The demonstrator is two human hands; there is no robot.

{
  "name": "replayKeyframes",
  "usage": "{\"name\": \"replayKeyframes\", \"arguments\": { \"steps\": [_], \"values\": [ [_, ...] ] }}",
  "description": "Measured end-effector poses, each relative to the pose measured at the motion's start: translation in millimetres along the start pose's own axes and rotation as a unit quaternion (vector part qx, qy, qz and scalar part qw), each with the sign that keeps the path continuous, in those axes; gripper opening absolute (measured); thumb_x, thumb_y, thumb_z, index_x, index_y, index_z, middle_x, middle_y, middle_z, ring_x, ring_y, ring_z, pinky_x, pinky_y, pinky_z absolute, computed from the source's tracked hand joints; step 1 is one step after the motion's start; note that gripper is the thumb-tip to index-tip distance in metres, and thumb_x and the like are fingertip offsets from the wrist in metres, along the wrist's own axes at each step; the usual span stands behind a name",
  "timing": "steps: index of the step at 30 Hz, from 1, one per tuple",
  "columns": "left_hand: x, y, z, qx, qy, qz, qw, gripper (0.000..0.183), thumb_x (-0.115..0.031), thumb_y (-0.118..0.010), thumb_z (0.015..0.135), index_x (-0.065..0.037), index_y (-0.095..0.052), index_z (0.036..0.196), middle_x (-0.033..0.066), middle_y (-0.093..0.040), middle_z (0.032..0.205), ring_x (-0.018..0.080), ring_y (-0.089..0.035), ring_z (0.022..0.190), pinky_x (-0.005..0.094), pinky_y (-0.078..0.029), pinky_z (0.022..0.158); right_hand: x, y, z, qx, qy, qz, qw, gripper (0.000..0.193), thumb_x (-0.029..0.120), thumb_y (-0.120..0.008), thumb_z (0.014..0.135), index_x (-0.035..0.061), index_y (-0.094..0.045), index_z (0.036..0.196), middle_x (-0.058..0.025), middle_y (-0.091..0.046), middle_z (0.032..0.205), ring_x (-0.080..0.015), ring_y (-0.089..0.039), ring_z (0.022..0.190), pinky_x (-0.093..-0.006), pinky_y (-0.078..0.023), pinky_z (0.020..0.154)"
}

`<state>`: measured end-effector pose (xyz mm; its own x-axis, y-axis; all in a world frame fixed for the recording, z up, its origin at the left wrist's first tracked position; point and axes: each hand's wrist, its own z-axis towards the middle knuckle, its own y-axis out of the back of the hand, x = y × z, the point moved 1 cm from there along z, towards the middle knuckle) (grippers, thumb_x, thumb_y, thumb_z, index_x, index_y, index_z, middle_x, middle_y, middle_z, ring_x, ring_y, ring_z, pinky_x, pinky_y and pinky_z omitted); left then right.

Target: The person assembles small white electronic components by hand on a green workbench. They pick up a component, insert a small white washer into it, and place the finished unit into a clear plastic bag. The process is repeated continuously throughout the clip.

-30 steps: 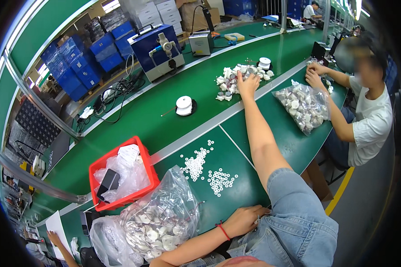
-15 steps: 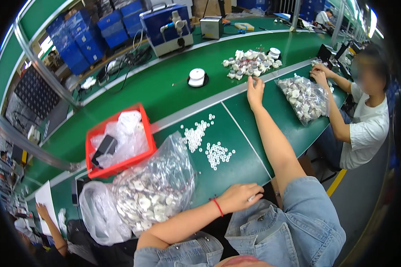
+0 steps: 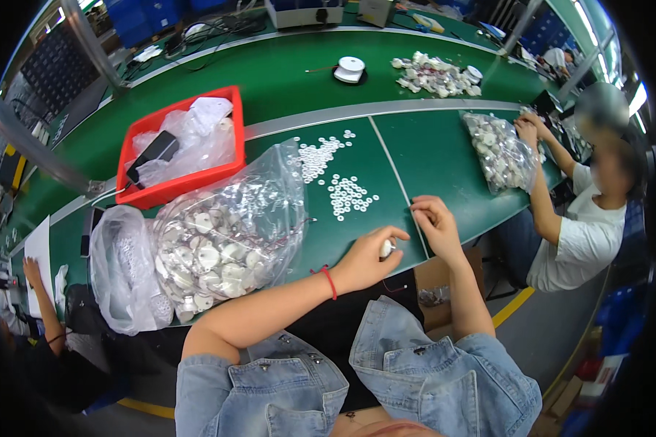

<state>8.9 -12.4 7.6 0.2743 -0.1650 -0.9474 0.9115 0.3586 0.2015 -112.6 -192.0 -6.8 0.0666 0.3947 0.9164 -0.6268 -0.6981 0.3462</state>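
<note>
My left hand (image 3: 372,256) is above the bench's near edge, its fingers closed around a small round white part (image 3: 386,248). A thin wire with a small end piece hangs below that hand. Just to its right is my right hand (image 3: 437,227), fingers bent and drawn together at the tips; whatever they may pinch is too small to make out. Many small white rings (image 3: 348,195) lie in two loose groups on the green bench beyond my left hand. Left of them rests a clear plastic bag (image 3: 208,247) full of round white parts with wires.
A red bin (image 3: 186,188) holds plastic wrapping and a black box. Beyond the metal strip are a white spool (image 3: 350,67) and a heap of wired white parts (image 3: 437,76). Another filled bag (image 3: 499,153) lies by a co-worker at right. Below the bench is a cardboard box (image 3: 434,280).
My right hand has come back from the far heap to beside my left hand. My left hand has lifted and turned, showing the round white part. The view has shifted.
</note>
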Motion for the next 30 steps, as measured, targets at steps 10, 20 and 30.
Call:
{"name": "replayKeyframes", "arguments": {
  "steps": [10,20,30],
  "values": [
    [1.2,16.2,-14.5,0.061,-0.006,0.03,0.998,0.048,-0.009,-0.062,0.091,-0.005,-0.045,0.136,0.009,-0.062,0.099,0.0201,-0.063,0.087,0.0316,-0.052,0.074,-8.3,57.5,-11.8,-0.206,-0.094,0.034,0.973,0.013,0.011,-0.061,0.097,-0.0003,-0.066,0.098,-0.0008,-0.067,0.088,-0.0068,-0.058,0.08,-0.0226,-0.046,0.074],
    [-2.9,46.0,-28.5,0.089,0.19,-0.29,0.934,0.038,-0.023,-0.042,0.107,-0.008,-0.033,0.141,0.0071,-0.06,0.09,0.0079,-0.059,0.064,0.0216,-0.05,0.056,60.0,-67.9,-42.3,0.138,0.008,0.104,0.985,0.041,0.006,-0.068,0.087,0.0015,-0.057,0.125,-0.0139,-0.056,0.123,-0.0206,-0.056,0.108,-0.0328,-0.046,0.093],
    [-4.3,42.1,-29.3,0.09,0.169,-0.417,0.889,0.069,-0.01,-0.06,0.096,-0.01,-0.02,0.152,0.0048,-0.049,0.109,0.0113,-0.054,0.103,0.0285,-0.045,0.094,80.3,-55.4,-15.6,0.314,0.088,-0.021,0.945,0.063,0.003,-0.072,0.077,0.0059,-0.053,0.137,-0.0154,-0.055,0.127,-0.03,-0.054,0.117,-0.0391,-0.041,0.103]
  ]
}}
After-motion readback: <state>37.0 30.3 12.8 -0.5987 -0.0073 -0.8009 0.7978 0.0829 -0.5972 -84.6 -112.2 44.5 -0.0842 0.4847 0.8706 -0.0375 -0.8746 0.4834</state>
